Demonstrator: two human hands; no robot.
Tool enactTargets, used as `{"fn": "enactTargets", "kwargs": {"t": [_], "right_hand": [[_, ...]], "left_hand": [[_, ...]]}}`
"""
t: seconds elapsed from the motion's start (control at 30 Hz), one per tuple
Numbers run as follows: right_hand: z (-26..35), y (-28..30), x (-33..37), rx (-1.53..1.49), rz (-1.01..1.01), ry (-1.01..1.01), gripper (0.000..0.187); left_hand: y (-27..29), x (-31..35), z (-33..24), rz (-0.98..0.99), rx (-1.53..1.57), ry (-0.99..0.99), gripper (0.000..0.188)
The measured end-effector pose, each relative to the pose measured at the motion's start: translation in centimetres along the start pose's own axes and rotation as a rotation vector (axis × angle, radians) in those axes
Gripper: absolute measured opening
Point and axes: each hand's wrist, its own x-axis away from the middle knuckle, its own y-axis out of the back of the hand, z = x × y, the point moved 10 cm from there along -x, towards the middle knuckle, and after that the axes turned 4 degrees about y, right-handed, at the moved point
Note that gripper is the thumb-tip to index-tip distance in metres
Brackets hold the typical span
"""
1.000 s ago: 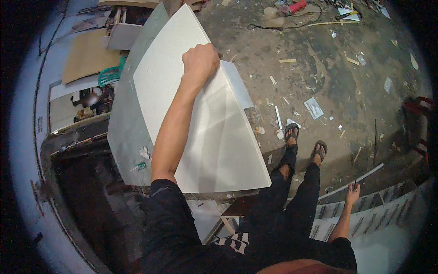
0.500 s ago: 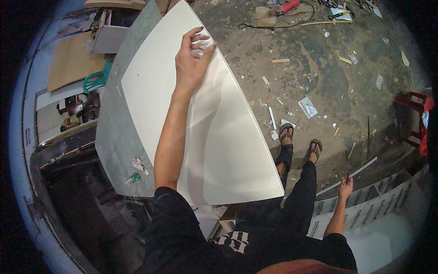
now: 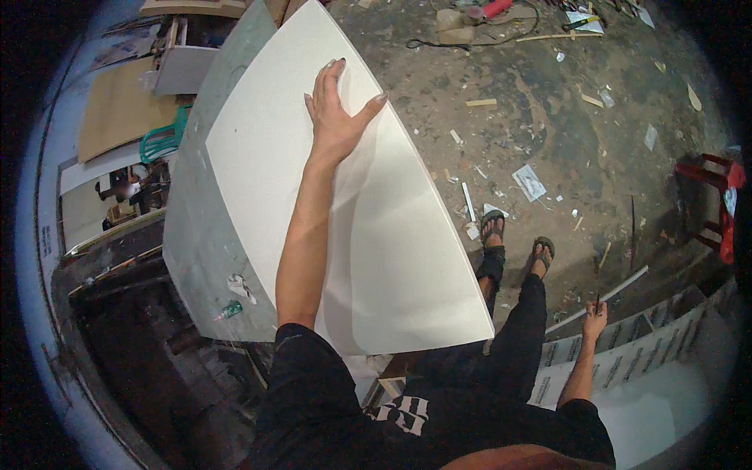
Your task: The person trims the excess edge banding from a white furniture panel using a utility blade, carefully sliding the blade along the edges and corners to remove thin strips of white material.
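A large white board (image 3: 407,258) lies across a grey-green tabletop (image 3: 196,204), its long right edge over the floor. My left hand (image 3: 338,117) rests on the board near that edge with fingers stretched and spread, the thumb reaching to the rim. It holds nothing. Off to the right, away from the board, my right hand (image 3: 595,319) is closed around a thin dark stick-like thing (image 3: 598,300), perhaps a pen; it is too small to tell. On the tabletop, left of my forearm, lie a crumpled white scrap (image 3: 241,288) and a small green item (image 3: 229,310).
Wood offcuts and paper scraps litter the concrete floor (image 3: 548,141). A red stool (image 3: 709,188) stands at the right, with printed white panels (image 3: 627,360) below it. A green chair (image 3: 163,141) is beyond the table. A red-handled tool with a cord (image 3: 495,9) lies far back.
My left hand has gone from curled fingers at the board's edge to spread fingers, a little nearer to me. The board appears shifted slightly rightward. My right hand has stayed about where it was.
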Motion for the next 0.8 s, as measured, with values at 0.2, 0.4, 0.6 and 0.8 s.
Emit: {"fn": "enactTargets", "kwargs": {"t": [0.2,0.4,0.6,0.8], "right_hand": [[1.0,-0.7,0.5,-0.064,0.050,-0.092,0.020],[0.9,-0.2,0.4,0.037,0.026,-0.018,0.023],[-0.4,0.2,0.2,0.090,0.002,-0.003,0.025],[-1.2,-0.8,0.2,0.096,0.130,-0.141,0.035]], "left_hand": [[0.6,0.7,-0.3,0.085,-0.015,0.030,0.101],[0.3,0.3,0.2,-0.014,-0.070,0.078,0.095],[0.8,-0.4,0.8,-0.111,-0.018,0.102,0.078],[0.1,0.4,1.0,-0.028,-0.141,0.080,0.088]]}}
